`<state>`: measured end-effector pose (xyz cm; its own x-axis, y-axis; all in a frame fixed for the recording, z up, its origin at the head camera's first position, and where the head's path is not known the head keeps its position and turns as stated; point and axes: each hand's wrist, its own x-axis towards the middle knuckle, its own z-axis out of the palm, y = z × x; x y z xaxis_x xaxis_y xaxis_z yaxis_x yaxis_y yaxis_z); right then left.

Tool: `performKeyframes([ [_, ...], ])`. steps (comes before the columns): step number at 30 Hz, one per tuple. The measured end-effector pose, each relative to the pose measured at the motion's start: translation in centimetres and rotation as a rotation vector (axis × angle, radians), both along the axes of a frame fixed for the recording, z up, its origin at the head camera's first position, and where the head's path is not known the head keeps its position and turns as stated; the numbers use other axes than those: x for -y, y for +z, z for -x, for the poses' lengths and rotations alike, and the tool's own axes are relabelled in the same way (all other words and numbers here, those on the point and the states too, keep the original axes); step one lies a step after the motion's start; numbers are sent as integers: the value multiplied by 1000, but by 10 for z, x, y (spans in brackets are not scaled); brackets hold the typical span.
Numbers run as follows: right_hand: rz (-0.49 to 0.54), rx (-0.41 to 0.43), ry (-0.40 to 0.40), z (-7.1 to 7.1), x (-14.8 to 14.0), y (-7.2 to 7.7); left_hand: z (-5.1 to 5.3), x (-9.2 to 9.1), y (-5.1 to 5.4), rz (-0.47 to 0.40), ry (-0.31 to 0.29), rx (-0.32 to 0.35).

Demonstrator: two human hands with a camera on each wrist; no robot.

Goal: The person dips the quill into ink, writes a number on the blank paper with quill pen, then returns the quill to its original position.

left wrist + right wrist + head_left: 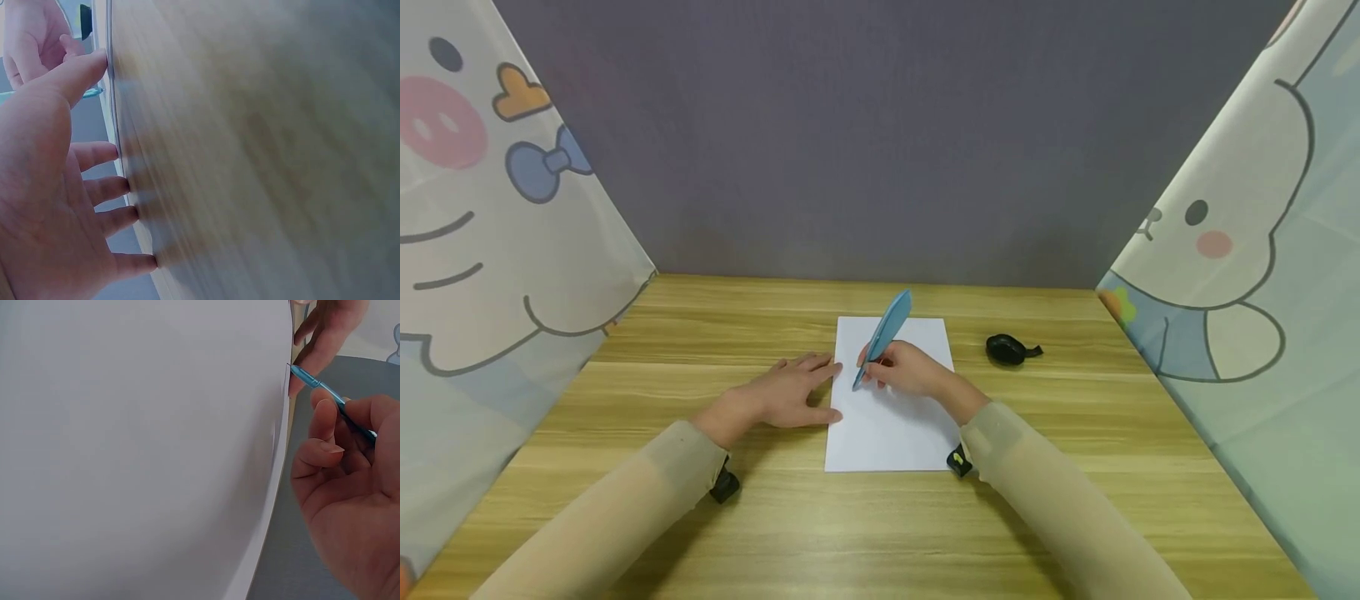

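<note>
A white sheet of paper [887, 442] lies upright on the wooden table. My right hand [912, 369] pinches a blue feather-shaped pen [891, 323] between thumb and fingers over the paper's left half. The pen leans up and to the right; in the right wrist view its tip [297, 370] is at the paper surface. I cannot make out any mark beneath it. My left hand [792, 393] rests on the table with spread fingers, its thumb and forefinger reaching the sheet's left edge. From the left wrist, the straight fingers [109, 187] touch the tabletop.
Right of the paper lies a small black rounded object [1006, 350] with a short tab. A dark grey panel [880, 150] stands behind the table. Cartoon-printed cloths [1247, 250] border both sides. Each wrist carries a small black device [725, 483].
</note>
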<state>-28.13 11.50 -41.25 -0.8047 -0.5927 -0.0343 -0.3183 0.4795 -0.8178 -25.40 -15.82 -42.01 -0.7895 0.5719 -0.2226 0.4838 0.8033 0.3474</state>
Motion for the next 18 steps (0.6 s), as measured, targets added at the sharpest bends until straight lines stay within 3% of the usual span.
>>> performKeyframes([
  [18, -26, 15, 71, -12, 2, 1, 0, 0, 1, 11, -2, -1],
])
